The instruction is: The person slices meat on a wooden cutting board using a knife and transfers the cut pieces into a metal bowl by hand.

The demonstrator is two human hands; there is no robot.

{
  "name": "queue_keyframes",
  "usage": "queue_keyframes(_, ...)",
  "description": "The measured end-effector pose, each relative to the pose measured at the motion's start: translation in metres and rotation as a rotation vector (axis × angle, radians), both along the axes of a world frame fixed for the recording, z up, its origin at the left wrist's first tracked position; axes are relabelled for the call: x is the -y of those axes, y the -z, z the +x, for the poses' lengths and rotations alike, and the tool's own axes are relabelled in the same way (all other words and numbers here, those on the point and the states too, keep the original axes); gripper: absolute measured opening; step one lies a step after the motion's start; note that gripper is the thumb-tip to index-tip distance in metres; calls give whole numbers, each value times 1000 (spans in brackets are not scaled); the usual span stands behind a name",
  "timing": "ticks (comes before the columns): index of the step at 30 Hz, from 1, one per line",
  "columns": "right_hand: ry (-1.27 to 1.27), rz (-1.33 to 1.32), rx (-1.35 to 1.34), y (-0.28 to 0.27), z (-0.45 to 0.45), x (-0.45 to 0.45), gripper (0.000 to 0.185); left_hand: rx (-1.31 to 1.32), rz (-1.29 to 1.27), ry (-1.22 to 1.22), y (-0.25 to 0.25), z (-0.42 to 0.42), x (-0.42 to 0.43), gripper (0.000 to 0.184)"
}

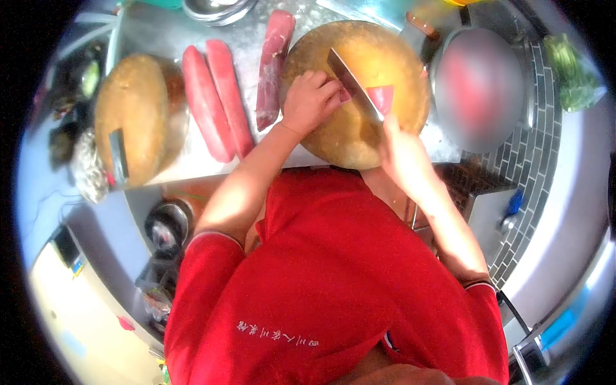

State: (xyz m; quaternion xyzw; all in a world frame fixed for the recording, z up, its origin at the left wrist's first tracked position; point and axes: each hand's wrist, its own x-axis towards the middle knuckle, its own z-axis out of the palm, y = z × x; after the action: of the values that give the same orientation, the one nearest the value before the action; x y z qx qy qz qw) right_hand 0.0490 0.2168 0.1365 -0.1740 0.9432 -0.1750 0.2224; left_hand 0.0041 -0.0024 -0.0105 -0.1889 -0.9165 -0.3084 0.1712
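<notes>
Item: round chopping board, on the bench. It carries the meat being worked, in two visible parts.

Item: small meat portion, on the board, left of the blade, partly hidden by fingers. My left hand bears on it, fingers curled, holding it down.

Item: cut meat piece, on the board, just right of the blade and apart from the portion under my fingers.

Item: cleaver, its blade slanting between the two. My right hand is closed around the handle, which I cannot see inside the grip.

Item: two long meat strips, side by side on the bench, left of the board; apparently uncut.

Item: third meat strip, beside the board; also apparently whole.

Item: basin, right of the board, holding something red; too blurred for me to tell if cut.

Item: second chopping board, far left, a second blade at its near end.

Status: in my judgement, cutting is under way, one piece separated, three strips untouched. Overall proportion done: I cannot tell.
</notes>
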Motion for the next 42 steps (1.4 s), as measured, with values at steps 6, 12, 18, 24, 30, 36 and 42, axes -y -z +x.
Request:
queue_keyframes(6,-16,100,143,-17,7,-17,31,-4,24,1,3,0,3,18)
queue_keyframes(12,40,-123,81,44,-29,14,45,33,34,12,4,-3,5,19)
queue_keyframes(18,-8,-152,-5,78,-60,24,51,16,71,4,6,0,4,18)
queue_keyframes(24,-24,47,196,-6,-5,-9,38,13,108,50,7,-1,7,18)
queue_keyframes(30,7,-45,111,42,-32,17,37,68,105,57,5,-3,8,15)
queue_keyframes(36,28,-72,118,57,-47,29,47,5,70,13,9,0,6,17)
queue_keyframes(42,-76,36,166,-8,-6,-11,38,-11,125,38,8,-2,9,16)
